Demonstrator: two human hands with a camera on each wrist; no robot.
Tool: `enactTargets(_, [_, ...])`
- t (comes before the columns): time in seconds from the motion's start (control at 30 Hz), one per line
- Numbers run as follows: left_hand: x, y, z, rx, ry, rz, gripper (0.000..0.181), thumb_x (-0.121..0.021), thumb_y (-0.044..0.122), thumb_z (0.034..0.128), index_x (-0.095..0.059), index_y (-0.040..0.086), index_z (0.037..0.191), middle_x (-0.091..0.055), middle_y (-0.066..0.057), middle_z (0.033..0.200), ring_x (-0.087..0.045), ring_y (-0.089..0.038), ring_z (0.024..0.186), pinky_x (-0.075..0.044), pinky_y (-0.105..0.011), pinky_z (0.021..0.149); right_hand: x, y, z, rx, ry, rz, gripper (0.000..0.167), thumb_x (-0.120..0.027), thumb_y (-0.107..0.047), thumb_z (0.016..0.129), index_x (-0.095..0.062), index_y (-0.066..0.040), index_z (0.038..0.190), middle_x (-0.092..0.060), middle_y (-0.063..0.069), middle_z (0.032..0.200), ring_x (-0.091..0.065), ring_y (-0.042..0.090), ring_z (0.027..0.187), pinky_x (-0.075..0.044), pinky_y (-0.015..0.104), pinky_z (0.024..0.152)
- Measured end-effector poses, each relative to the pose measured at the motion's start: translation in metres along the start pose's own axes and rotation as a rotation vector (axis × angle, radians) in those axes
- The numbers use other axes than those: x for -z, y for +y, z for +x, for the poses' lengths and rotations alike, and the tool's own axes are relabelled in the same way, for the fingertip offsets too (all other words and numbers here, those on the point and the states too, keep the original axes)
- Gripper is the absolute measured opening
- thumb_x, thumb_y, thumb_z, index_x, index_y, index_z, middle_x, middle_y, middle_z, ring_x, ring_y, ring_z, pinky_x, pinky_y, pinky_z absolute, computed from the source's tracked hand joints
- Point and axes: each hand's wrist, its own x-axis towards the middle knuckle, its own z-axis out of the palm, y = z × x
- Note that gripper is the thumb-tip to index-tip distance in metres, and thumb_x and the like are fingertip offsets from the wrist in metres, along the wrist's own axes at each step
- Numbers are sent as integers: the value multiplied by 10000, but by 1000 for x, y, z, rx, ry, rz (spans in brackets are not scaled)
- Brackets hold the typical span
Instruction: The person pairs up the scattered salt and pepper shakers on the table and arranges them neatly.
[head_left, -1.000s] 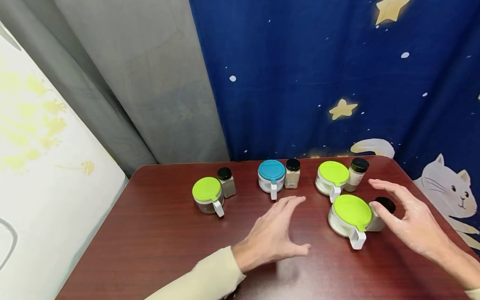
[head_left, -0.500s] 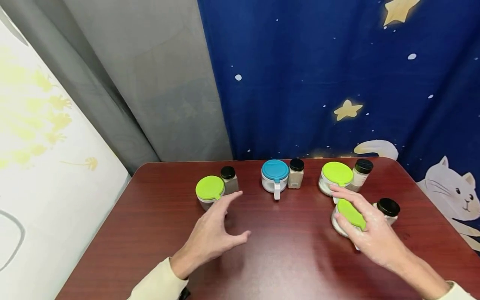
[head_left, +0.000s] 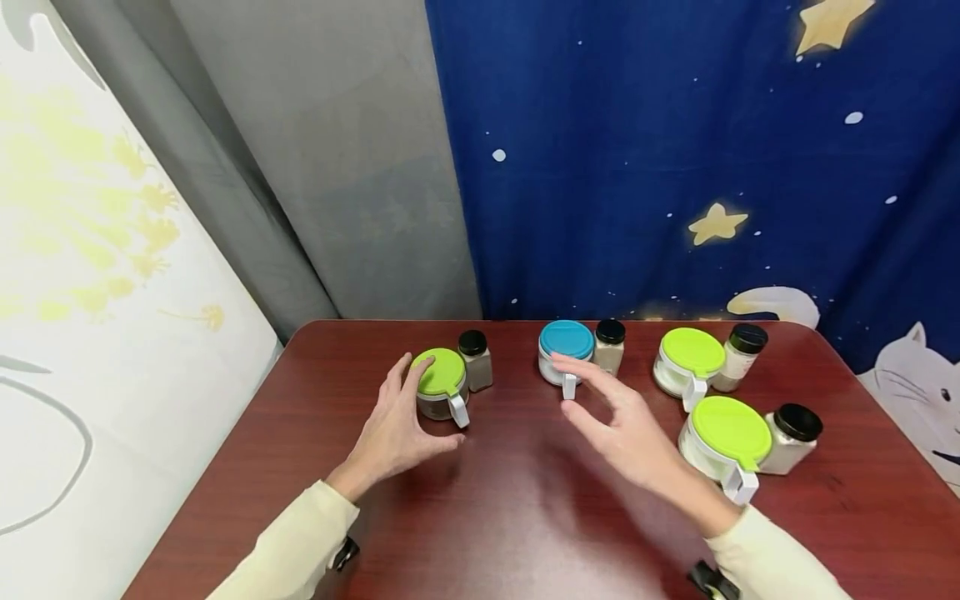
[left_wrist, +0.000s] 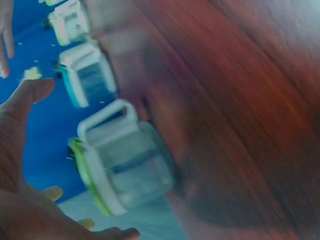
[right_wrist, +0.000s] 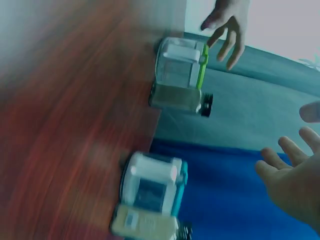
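Observation:
My left hand is spread beside a clear jar with a green flip lid and white handle. Its fingers reach along the jar's left side and the thumb stays in front; in the left wrist view the jar stands apart from the thumb. A square spice bottle with a black cap is right behind that jar. My right hand, fingers apart and holding nothing, hovers in front of a blue-lidded jar, partly covering it. Another black-capped spice bottle adjoins the blue-lidded jar.
At the right of the dark red table are two more green-lidded jars, one farther back and one nearer. Beside each is a black-capped bottle, the back one and the front one. Curtains hang behind.
Both hands have moved left: the left from the table's middle to the left green-lidded jar, the right from the right-hand jars to before the blue-lidded one. The view has turned slightly; the jars stay put.

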Motion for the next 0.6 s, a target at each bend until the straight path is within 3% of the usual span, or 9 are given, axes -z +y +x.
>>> enactTargets(0.13, [-11, -13, 17, 101, -17, -26, 1171, -920, 549, 626, -287, 295, 1579, -158, -133, 1635, -288, -418, 1434, -434, -693, 926, -30, 12, 32, 6, -39, -15, 485, -662, -70, 974, -574, -163, 1442, -492, -47, 1511, -399, 148, 1410, -340, 384, 1124])
enactTargets(0.23, [-21, -18, 27, 156, -32, -33, 1189, -919, 595, 612, -279, 324, 1577, -139, -124, 1634, -338, -435, 1402, -429, -697, 922, -57, 22, 53, 31, -89, -194, 492, -630, -108, 978, -558, -166, 1461, -425, -23, 1563, -355, 189, 1443, -339, 463, 1124])
enactTargets(0.33, [-31, -21, 33, 171, -40, -31, 1171, -930, 600, 594, -320, 329, 1557, -162, -143, 1613, -429, -439, 1332, -457, -664, 892, -81, 31, 70, 91, -158, -430, 582, -620, -105, 957, -485, -165, 1520, -348, 66, 1609, -317, 284, 1465, -332, 494, 1125])
enactTargets(0.4, [-36, -22, 34, 173, -30, -41, 1126, -940, 568, 606, -354, 332, 1538, -228, -153, 1564, -518, -427, 1230, -487, -618, 858, -94, 36, 81, 118, -190, -520, 655, -620, -60, 942, -421, -158, 1559, -292, 123, 1629, -303, 343, 1467, -351, 491, 1114])
enactTargets(0.5, [-40, -24, 36, 169, 2, -53, 1056, -939, 521, 639, -383, 337, 1518, -346, -148, 1442, -596, -393, 1063, -512, -559, 810, -105, 42, 92, 91, -206, -558, 730, -633, 0, 926, -362, -150, 1586, -252, 129, 1644, -355, 359, 1437, -438, 461, 1048])
enactTargets(0.6, [-39, -27, 36, 168, 8, -58, 1034, -938, 501, 646, -392, 343, 1510, -406, -127, 1335, -609, -377, 977, -513, -530, 801, -112, 49, 98, 57, -209, -563, 696, -658, -15, 935, -391, -135, 1567, -283, 98, 1633, -469, 333, 1350, -522, 447, 930])
